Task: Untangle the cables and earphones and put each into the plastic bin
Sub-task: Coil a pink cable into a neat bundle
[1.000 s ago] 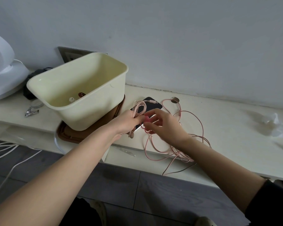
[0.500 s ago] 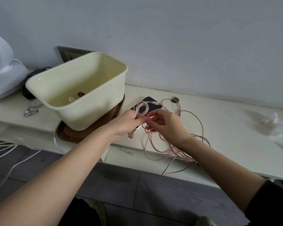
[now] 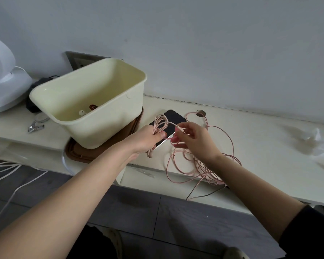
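Observed on the pale shelf (image 3: 260, 146) along the wall:

The left hand (image 3: 148, 137) was closed around a coiled pink cable (image 3: 160, 122), thumb pressed across the bundle, fingers wrapped beneath. The coil's long axis ran near to far. Its looped end pointed away toward the wall and stood over a dark phone (image 3: 176, 117) lying flat on the shelf. Its short tails hung below the hand toward the shelf's front edge.

One strand left the top of the coil and ran rightward to a pale plug (image 3: 180, 127). The right hand (image 3: 193, 139) pinched this plug between thumb and forefinger, the other fingers loosely curled. The plug lay roughly left to right, cord end toward the coil.

A loose pink cable (image 3: 204, 165) lay in tangled loops on the shelf under and beyond the right wrist. One loop reached back toward the wall, and one darker strand drooped over the front edge.

The plastic bin (image 3: 101, 128), cream-coloured, stood just left of the left hand, mouth upward, on a brown tray (image 3: 79, 156). Its long axis ran from near left to far right. Inside showed a small white piece (image 3: 81, 112) and a brown item (image 3: 92, 107); what they were could not be told.

A white fan (image 3: 4, 85) stood at the far left. Crumpled clear plastic (image 3: 310, 139) lay at the far right, well apart from the cables.
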A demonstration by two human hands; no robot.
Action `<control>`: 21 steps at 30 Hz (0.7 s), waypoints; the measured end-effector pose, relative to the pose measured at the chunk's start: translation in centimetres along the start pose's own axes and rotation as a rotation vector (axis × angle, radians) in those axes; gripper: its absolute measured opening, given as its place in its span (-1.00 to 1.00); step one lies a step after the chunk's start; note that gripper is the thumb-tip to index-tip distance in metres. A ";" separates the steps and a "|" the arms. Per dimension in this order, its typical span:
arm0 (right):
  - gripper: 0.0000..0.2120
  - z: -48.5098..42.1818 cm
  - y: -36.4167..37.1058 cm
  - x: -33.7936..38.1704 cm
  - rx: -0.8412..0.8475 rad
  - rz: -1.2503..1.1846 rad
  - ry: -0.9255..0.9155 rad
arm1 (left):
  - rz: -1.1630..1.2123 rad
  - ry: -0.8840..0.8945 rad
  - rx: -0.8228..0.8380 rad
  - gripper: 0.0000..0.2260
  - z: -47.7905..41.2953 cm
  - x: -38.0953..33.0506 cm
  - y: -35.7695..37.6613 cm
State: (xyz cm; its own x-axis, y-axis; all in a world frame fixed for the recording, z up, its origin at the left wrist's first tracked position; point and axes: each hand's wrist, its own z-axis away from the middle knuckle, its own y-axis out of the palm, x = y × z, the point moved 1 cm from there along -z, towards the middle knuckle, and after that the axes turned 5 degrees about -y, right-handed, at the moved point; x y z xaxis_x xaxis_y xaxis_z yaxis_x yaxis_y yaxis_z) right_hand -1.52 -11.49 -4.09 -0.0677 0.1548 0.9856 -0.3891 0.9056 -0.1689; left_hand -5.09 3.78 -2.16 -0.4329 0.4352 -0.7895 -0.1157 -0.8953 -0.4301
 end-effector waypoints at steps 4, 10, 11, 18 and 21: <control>-0.87 0.0 -0.8 -0.3 -0.058 0.019 0.030 | -0.004 -0.026 0.003 -0.75 -0.2 0.4 -0.3; -0.85 0.2 -0.5 -0.4 -0.038 0.030 0.036 | -0.071 -0.079 0.031 -0.74 -0.3 0.7 -0.2; -0.86 0.3 -0.3 -0.4 -0.025 0.024 0.033 | -0.082 -0.081 0.028 -0.73 -0.3 0.7 -0.2; -0.90 0.3 0.5 -0.3 0.067 0.131 -0.018 | -0.010 -0.071 0.030 -0.72 0.1 0.1 0.0; -0.88 0.5 0.9 -0.4 0.075 0.177 -0.044 | 0.020 -0.071 0.039 -0.71 0.1 -0.1 0.2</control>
State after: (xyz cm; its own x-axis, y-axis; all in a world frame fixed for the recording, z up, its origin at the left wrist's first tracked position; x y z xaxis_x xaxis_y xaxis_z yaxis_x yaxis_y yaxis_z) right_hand -2.27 -10.88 -4.60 -0.1808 0.2904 0.9396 -0.4345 0.8335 -0.3413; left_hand -5.17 3.56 -2.07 -0.4974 0.4110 -0.7640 -0.1412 -0.9073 -0.3962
